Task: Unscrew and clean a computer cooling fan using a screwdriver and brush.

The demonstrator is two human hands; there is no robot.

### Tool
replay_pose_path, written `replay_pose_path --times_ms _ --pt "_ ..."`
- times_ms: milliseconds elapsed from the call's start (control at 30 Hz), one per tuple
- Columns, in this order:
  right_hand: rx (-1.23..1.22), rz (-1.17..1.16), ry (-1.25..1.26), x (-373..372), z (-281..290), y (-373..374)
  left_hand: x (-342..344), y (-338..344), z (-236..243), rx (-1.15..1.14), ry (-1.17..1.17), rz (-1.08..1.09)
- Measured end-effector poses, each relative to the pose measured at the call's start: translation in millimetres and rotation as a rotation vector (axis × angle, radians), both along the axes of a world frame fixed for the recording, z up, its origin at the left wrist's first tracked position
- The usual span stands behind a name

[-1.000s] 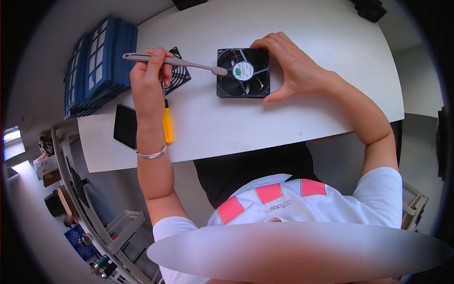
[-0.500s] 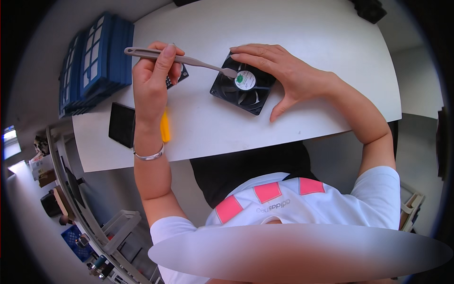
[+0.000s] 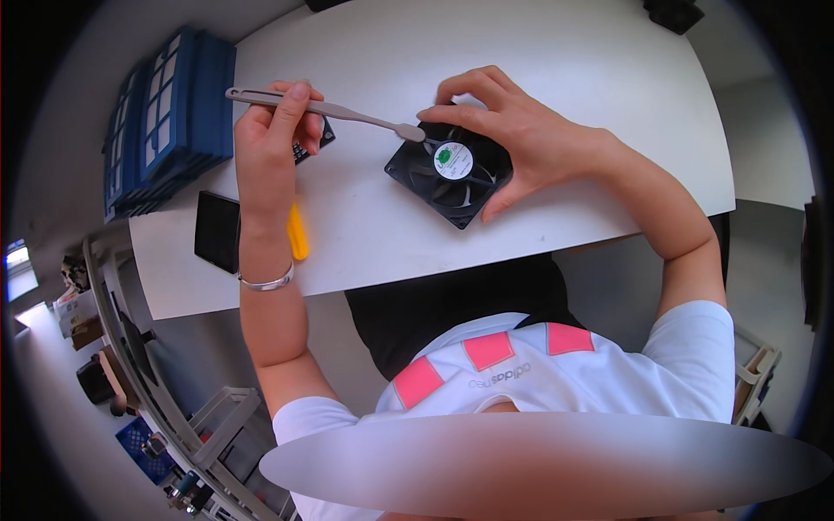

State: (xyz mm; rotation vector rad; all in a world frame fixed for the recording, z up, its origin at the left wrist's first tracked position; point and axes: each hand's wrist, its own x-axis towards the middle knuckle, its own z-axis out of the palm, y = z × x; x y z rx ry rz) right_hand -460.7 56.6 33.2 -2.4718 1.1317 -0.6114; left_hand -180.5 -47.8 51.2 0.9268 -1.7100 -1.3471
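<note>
A square black cooling fan (image 3: 453,193) with a round white and green label on its hub lies on the white table. My right hand (image 3: 514,130) reaches over it from the right, fingers curled at the far edge and thumb against the near right side. In my left hand (image 3: 282,122), closed around the long handle, is a grey-beige brush (image 3: 363,117) shaped like a toothbrush. The brush's head rests at the fan's far left part, beside the hub. Its bristles cannot be made out. A small black part (image 3: 327,133) is half hidden behind my left hand.
Blue drawer bins (image 3: 169,104) are stacked at the table's left end. A flat black panel (image 3: 217,232) lies beside my left forearm, with a yellow tool handle (image 3: 298,233) on its other side. The white table's (image 3: 417,260) near edge runs in front of my body.
The fan has turned slightly clockwise. My right thumb has come in against it, and the fingers have curled more. The brush head has shifted a little left, away from the hub.
</note>
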Motion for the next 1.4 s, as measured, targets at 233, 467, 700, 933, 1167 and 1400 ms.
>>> replay_pose_path --times_ms 233,467,700,933,1167,1400 --pt "-0.051 0.057 -0.056 0.6 -6.4 -4.6 8.9 -1.0 7.0 -0.025 0.056 -0.010" --pt "-0.026 0.039 -0.018 1.5 -2.6 -0.5 7.6 3.9 10.0 -0.138 -0.002 -0.126" --pt "-0.017 0.013 -0.039 0.0 -1.8 0.0 -4.9 11.2 5.2 -0.195 0.046 -0.056" --pt "0.017 -0.005 -0.015 0.6 -2.8 0.4 -3.3 15.1 7.4 -0.168 -0.014 -0.037" --pt "-0.029 -0.038 -0.036 2.7 -1.3 0.6 4.9 11.5 13.0 -0.044 -0.062 -0.171" --pt "-0.013 -0.066 -0.023 0.5 -2.4 0.7 5.6 3.4 8.9 0.004 -0.059 -0.114"
